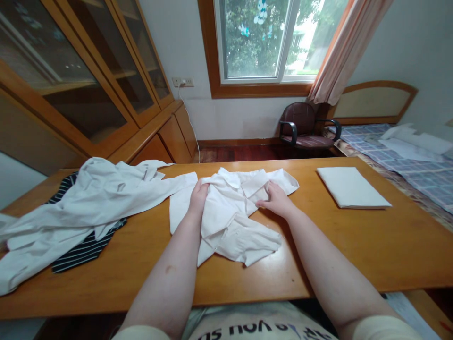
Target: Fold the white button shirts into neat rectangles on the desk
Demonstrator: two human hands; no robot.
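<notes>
A crumpled white shirt lies spread on the wooden table in front of me, its collar toward the far side and a loose part folded over toward me. My left hand is closed on the cloth at the shirt's left side, thumb on top. On the other side, my right hand has its fingers curled at a fold of the same shirt, with the thumb somewhat apart from them. The fingertips of both hands are partly hidden by cloth.
A heap of white clothing covers the table's left end, with black striped fabric beneath it. At the right lies a white notebook. Beyond the table stand a glass-doored cabinet, an armchair and a bed.
</notes>
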